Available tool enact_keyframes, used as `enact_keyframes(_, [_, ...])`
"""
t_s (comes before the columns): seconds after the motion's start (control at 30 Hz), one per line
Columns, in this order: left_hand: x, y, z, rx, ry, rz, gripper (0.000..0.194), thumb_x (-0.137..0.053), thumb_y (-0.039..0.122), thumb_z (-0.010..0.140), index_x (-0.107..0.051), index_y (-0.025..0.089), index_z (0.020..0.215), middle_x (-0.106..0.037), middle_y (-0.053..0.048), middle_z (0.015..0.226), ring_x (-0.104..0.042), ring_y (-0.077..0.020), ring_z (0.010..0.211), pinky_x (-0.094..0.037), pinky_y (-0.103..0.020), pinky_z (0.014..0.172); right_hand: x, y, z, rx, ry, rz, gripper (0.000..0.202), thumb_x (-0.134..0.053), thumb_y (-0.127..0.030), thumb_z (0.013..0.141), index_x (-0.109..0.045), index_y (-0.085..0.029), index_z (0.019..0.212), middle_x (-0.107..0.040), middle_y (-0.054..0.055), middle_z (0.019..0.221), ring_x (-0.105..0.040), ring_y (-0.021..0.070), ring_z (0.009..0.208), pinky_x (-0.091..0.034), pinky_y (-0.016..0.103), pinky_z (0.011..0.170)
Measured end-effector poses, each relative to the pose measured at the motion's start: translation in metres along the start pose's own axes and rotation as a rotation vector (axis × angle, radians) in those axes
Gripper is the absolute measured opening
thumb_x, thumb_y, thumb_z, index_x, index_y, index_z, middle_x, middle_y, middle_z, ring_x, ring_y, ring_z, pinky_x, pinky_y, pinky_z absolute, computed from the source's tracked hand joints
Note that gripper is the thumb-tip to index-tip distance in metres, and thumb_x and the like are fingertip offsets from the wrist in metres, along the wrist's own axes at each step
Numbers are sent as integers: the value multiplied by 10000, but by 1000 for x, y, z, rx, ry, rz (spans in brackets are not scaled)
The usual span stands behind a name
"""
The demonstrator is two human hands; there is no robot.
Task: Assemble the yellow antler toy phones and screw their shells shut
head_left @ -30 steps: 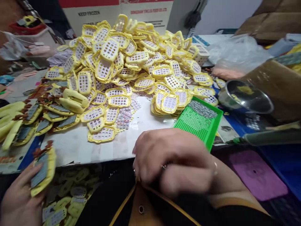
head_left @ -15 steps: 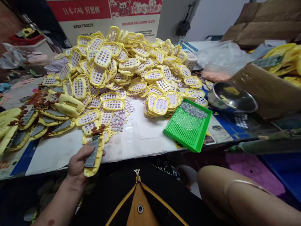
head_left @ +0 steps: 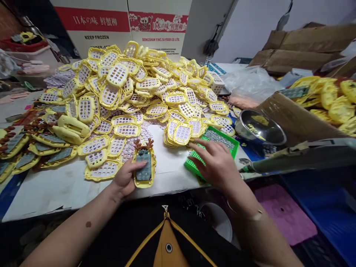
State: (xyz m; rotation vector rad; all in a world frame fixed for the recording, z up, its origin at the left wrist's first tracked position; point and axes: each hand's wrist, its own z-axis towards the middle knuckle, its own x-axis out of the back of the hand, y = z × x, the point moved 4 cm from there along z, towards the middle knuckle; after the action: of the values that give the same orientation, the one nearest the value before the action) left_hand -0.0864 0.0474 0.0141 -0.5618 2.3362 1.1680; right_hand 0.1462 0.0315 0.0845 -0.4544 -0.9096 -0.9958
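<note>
My left hand [head_left: 126, 178] grips a yellow toy phone half [head_left: 144, 181] by its left side, thumb across the circuit board set in it. Brown antlers stick up from its top end. Over the green perforated tray [head_left: 235, 150] hangs my right hand [head_left: 215, 159], fingers spread and slightly bent, with nothing visible in them. Small silver screws [head_left: 219, 138] lie at the tray's far end. A stack of yellow phone fronts [head_left: 182, 133] with white, holed faces sits between the tray and the big heap. Part of the tray is hidden by my right hand.
A large heap of yellow phone fronts [head_left: 118, 75] covers the back of the table. At the left lie several antlered halves with boards [head_left: 59, 155]. A steel bowl [head_left: 278, 137], a cardboard box [head_left: 294, 118] of yellow parts and an electric screwdriver-like tool [head_left: 292, 157] are at the right.
My left hand has moved right with the toy phone half and turned its board toward me. My right hand has come in from the lower right to above the tray. The camera view has shifted.
</note>
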Motion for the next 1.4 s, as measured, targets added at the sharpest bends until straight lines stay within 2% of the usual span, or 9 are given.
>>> enact_keyframes(0.23, [-14, 0, 20, 75, 9, -35, 148, -618, 96, 739, -690, 75, 866, -737, -98, 748, -696, -179, 636, -589, -336, 760, -56, 8, 28, 133, -116, -348, 183, -496, -89, 867, -648, -126, 962, -720, 115, 973, -626, 223, 828, -451, 363, 769])
enact_keyframes(0.47, [-4, 8, 22, 66, -98, -56, 179, -652, 212, 772, -696, 86, 892, -745, -108, 810, -716, -240, 821, -558, -384, 853, -29, -20, 16, 200, 164, -230, 220, -576, -120, 855, -631, -160, 1064, -727, 100, 1049, -626, 215, 997, -443, 399, 945])
enact_keyframes(0.67, [0, 6, 16, 34, -192, -94, 143, -699, 224, 715, -706, 117, 810, -743, -62, 731, -720, -246, 815, -552, -369, 861, -37, -73, -14, 335, 162, 220, 320, -607, -147, 851, -627, -255, 1152, -717, 48, 1123, -607, 201, 1114, -424, 423, 1034])
enact_keyframes(0.73, [4, 4, 11, 54, -187, -105, 166, -695, 230, 716, -709, 114, 834, -749, -68, 755, -718, -255, 835, -546, -386, 876, -45, -75, -20, 209, 170, 531, 404, -658, -164, 825, -601, -303, 1200, -690, 43, 1174, -599, 193, 1141, -436, 404, 1041])
enact_keyframes(0.8, [10, 2, 4, 71, -173, -109, 214, -704, 244, 707, -710, 108, 873, -755, -74, 785, -720, -250, 809, -553, -386, 859, -61, -68, -24, -105, 142, 988, 423, -671, -280, 831, -567, -327, 1239, -640, 63, 1250, -592, 203, 1161, -466, 409, 1020])
enact_keyframes(0.9, [12, -1, -7, 52, -170, -69, 218, -732, 239, 679, -698, 103, 846, -749, -72, 765, -715, -219, 712, -569, -362, 801, -99, -78, -31, -637, -150, 1809, 514, -564, -565, 841, -541, -262, 1255, -622, 123, 1255, -621, 232, 1120, -512, 436, 948])
enact_keyframes(1.0, [8, -4, -15, 1, -164, 26, 243, -761, 214, 644, -681, 99, 842, -732, -72, 728, -702, -202, 655, -575, -326, 728, -115, -110, -32, -826, -463, 2308, 648, -606, -659, 753, -542, -230, 1235, -658, 118, 1196, -637, 239, 1080, -498, 450, 950])
enact_keyframes(1.23, [3, -8, -21, -50, -86, 136, 309, -792, 222, 603, -673, 89, 855, -720, -85, 699, -695, -218, 639, -568, -302, 638, -116, -135, -29, -877, -462, 2507, 812, -801, -575, 579, -495, -282, 1272, -653, 79, 1223, -626, 258, 1106, -481, 445, 964])
enact_keyframes(1.4, [10, 6, -22, -156, -9, 40, 405, -729, 252, 662, -663, 107, 1035, -739, -125, 919, -686, -303, 962, -537, -425, 877, -120, -117, -33, -993, -266, 2398, 811, -789, -564, 593, -465, -302, 1288, -677, 72, 1166, -659, 256, 1043, -493, 460, 960])
